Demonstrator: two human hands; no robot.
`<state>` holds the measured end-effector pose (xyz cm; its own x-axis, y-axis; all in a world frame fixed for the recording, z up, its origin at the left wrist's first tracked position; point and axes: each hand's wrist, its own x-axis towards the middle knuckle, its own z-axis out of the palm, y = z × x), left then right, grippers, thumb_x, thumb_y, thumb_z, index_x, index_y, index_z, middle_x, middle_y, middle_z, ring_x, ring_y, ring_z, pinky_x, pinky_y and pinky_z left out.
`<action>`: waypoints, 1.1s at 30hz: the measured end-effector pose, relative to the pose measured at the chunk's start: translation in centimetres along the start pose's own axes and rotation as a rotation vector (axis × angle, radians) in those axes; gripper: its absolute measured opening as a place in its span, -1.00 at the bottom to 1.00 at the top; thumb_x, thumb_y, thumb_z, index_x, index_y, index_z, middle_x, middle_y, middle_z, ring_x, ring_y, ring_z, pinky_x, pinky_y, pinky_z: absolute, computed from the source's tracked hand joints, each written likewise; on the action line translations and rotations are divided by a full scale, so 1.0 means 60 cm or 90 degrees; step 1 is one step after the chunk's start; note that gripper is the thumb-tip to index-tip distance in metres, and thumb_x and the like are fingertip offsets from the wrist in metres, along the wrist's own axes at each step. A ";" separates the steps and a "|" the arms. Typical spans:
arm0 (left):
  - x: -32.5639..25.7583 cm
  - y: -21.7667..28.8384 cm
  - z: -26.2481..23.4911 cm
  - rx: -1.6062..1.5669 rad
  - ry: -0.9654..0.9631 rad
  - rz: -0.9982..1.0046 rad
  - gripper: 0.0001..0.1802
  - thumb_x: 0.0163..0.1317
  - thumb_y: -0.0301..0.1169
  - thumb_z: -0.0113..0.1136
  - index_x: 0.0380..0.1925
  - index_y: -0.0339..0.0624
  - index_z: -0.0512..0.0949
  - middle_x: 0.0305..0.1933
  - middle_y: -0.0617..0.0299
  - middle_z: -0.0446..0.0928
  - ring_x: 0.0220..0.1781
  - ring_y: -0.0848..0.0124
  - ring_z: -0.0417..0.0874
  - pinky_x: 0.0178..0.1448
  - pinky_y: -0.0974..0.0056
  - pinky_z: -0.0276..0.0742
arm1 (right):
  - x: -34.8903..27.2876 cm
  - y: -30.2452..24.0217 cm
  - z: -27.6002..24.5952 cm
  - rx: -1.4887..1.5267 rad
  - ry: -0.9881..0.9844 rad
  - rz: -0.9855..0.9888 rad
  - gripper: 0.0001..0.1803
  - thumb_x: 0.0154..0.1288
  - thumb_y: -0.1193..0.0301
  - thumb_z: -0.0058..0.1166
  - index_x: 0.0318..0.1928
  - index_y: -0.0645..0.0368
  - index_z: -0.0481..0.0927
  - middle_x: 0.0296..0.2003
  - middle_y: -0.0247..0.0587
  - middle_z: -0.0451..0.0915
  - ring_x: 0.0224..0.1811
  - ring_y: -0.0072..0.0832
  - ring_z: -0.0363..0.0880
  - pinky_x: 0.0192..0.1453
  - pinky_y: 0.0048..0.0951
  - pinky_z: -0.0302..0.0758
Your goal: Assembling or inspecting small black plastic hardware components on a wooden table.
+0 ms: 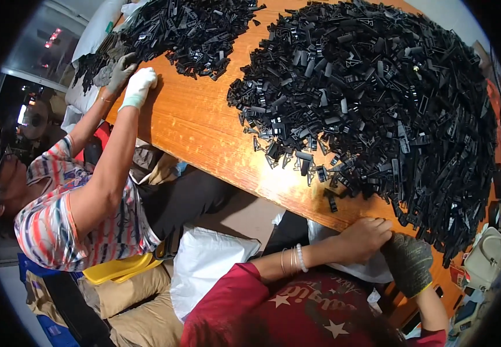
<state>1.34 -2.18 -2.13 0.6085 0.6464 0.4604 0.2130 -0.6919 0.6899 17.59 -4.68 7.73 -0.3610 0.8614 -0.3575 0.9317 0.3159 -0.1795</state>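
My bare left hand, with bracelets on its wrist, is at the near edge of the wooden table, its fingers curled. Close against it on the right is my right hand in a dark grey knitted glove, its fingers bent toward the left one. Whatever the two hands have between them is hidden or too small to name. Just beyond them spreads a large heap of small black plastic clip-like parts. One loose black part lies on the wood left of my hands.
A second pile of black parts lies at the far left. There a co-worker in a striped shirt rests gloved hands at the table. White sacks and brown sacks sit below; a beige bag is at right.
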 end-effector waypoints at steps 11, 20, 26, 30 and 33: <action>-0.003 0.040 -0.052 -0.436 -0.039 -0.206 -0.84 0.27 -0.49 0.17 -0.16 -0.22 0.47 -0.36 0.18 0.55 -0.41 0.39 0.60 -0.32 0.31 0.50 | -0.096 -0.010 0.061 0.220 0.366 0.022 -0.78 0.23 0.45 0.17 -0.11 0.16 0.66 -0.12 -0.12 0.67 -0.13 -0.15 0.64 -0.03 -0.25 0.54; -0.038 0.088 -0.024 -0.712 -0.260 -0.409 -0.76 0.30 -0.35 0.23 -0.25 -0.36 0.58 -0.55 0.17 0.60 -0.66 0.50 0.58 -0.58 0.44 0.47 | -0.141 -0.020 0.103 0.303 0.380 -0.046 -0.75 0.13 0.55 0.24 -0.13 0.25 0.65 -0.23 -0.07 0.67 -0.21 -0.17 0.63 -0.14 -0.25 0.51; -0.054 0.067 -0.026 -0.743 -0.187 -0.462 -0.72 0.38 -0.36 0.07 -0.29 -0.47 0.50 -0.61 0.04 0.58 -0.65 0.34 0.59 -0.51 0.32 0.51 | -0.117 -0.019 0.100 0.555 0.250 -0.012 -0.62 0.34 0.30 -0.02 0.08 0.21 0.57 -0.01 -0.05 0.63 0.03 -0.22 0.60 0.14 -0.29 0.48; -0.045 0.057 -0.053 -0.690 -0.128 -0.413 -0.55 0.47 -0.16 -0.07 -0.43 -0.35 0.51 -0.62 0.05 0.60 -0.70 0.45 0.57 -0.55 0.42 0.47 | -0.089 -0.045 0.096 0.588 0.337 -0.008 -0.61 0.22 0.50 0.10 0.09 0.23 0.56 -0.04 -0.05 0.63 0.02 -0.21 0.62 0.10 -0.31 0.51; -0.037 0.057 -0.056 -0.656 -0.103 -0.443 -0.50 0.48 -0.12 -0.08 -0.44 -0.36 0.52 -0.57 0.11 0.61 -0.68 0.51 0.55 -0.58 0.45 0.37 | -0.085 -0.045 0.100 0.547 0.368 0.059 -0.62 0.20 0.46 0.16 0.05 0.22 0.57 -0.07 -0.02 0.63 -0.05 -0.15 0.63 0.00 -0.30 0.54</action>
<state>-1.87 -4.90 1.07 0.7097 0.6756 -0.1995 -0.1252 0.3996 0.9081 16.69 -12.32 4.55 -0.0026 0.9987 0.0504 0.5289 0.0442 -0.8475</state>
